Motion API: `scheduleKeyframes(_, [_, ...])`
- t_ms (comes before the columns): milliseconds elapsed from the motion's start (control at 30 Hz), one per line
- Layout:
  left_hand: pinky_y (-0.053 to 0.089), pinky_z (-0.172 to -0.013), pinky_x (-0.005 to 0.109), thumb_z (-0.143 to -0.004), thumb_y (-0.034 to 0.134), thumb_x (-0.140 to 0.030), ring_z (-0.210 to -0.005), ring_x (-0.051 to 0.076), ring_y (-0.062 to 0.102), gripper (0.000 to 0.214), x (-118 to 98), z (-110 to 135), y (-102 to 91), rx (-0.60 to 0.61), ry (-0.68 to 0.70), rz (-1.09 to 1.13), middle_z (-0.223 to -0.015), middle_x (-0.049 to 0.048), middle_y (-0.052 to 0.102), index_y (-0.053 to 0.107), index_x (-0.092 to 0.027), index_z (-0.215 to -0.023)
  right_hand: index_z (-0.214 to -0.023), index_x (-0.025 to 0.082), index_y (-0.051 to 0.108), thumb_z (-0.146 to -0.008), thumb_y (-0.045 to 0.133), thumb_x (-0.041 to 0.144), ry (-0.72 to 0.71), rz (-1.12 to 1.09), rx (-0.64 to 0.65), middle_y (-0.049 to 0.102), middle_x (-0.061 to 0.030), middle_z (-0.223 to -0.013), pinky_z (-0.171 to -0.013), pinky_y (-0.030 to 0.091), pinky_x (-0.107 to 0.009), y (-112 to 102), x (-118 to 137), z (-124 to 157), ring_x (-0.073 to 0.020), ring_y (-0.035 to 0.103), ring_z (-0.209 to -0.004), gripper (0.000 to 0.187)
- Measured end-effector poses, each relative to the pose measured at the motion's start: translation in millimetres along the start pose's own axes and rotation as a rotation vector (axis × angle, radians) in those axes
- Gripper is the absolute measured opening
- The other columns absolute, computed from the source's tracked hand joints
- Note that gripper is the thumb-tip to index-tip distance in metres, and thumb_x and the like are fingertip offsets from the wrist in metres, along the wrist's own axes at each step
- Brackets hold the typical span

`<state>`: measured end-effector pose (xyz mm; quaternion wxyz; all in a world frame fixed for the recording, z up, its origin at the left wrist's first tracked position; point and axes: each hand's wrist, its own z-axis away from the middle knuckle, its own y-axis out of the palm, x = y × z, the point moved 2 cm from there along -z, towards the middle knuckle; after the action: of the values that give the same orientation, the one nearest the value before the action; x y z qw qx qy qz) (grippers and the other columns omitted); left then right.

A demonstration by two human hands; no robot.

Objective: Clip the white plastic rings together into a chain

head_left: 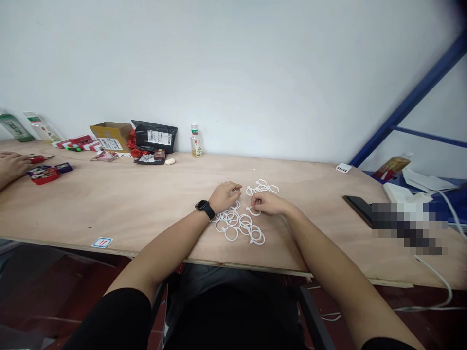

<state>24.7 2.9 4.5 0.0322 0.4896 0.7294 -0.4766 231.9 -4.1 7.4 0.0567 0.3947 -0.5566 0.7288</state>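
Observation:
A pile of white plastic rings [231, 233], each with a small tab, lies on the wooden table in front of me. Behind it is a smaller cluster of the same rings [273, 189]. My left hand [224, 196], below a black watch, rests at the pile's upper left edge; its fingers reach to the right, apart, and hold nothing I can see. Between the two groups, my right hand [267, 202] pinches one white ring [254, 213] just over the table, its fingertips partly hiding it.
Along the wall stand a cardboard box [109, 137], a black parcel bag [156, 136] and a drink bottle [196, 141]. At far left, another person's hand [13, 166] is near a red tray [45, 177]. A dark phone-like object [357, 209] and white cable [443, 287] lie right.

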Motion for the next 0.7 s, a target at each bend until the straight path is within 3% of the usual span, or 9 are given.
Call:
scheduleKeyframes(133, [0.051, -0.085, 0.031, -0.087, 0.053, -0.026, -0.088, 0.018, 0.066, 0.030, -2.9, 1.1, 1.0, 0.063, -0.064, 0.029, -0.097, 0.0069, 0.073, 0.069, -0.016, -0.111, -0.077, 0.017, 0.063, -0.072, 0.057, 0.025, -0.066, -0.075, -0.344, 0.062, -0.0001, -0.066, -0.055, 0.039, -0.024, 4.3, 3.4, -6.2, -0.0134, 0.053, -0.060, 0.011])
scheduleKeyframes(200, [0.052, -0.083, 0.030, -0.086, 0.054, -0.026, -0.087, 0.018, 0.067, 0.032, -4.3, 1.9, 2.1, 0.094, -0.081, 0.075, -0.097, 0.0071, 0.073, 0.069, -0.015, -0.111, -0.079, 0.018, 0.063, -0.074, 0.061, 0.031, -0.077, -0.140, -0.446, 0.060, 0.0005, -0.063, -0.053, 0.039, -0.024, 7.7, 5.7, -8.0, -0.0131, 0.052, -0.057, 0.014])
scheduleKeyframes(500, [0.053, -0.076, 0.024, -0.077, 0.058, -0.015, -0.081, 0.014, 0.066, 0.032, -2.0, 1.6, 1.7, -0.001, -0.154, 0.287, -0.092, 0.0062, 0.074, 0.071, -0.013, -0.106, -0.083, 0.019, 0.060, -0.074, 0.070, 0.042, -0.129, -0.398, -0.493, 0.064, -0.0005, -0.066, -0.055, 0.048, -0.026, 17.8, 7.3, -11.5, -0.0154, 0.062, -0.058, 0.027])
scheduleKeyframes(700, [0.053, -0.072, 0.024, -0.079, 0.059, -0.021, -0.076, 0.014, 0.066, 0.027, -3.5, 1.4, 1.1, -0.019, -0.158, 0.301, -0.088, 0.0064, 0.074, 0.073, -0.013, -0.101, -0.086, 0.020, 0.060, -0.072, 0.072, 0.043, -0.169, -0.443, -0.444, 0.064, -0.0008, -0.069, -0.060, 0.052, -0.028, 19.1, 4.6, -13.3, -0.0164, 0.064, -0.064, 0.030])
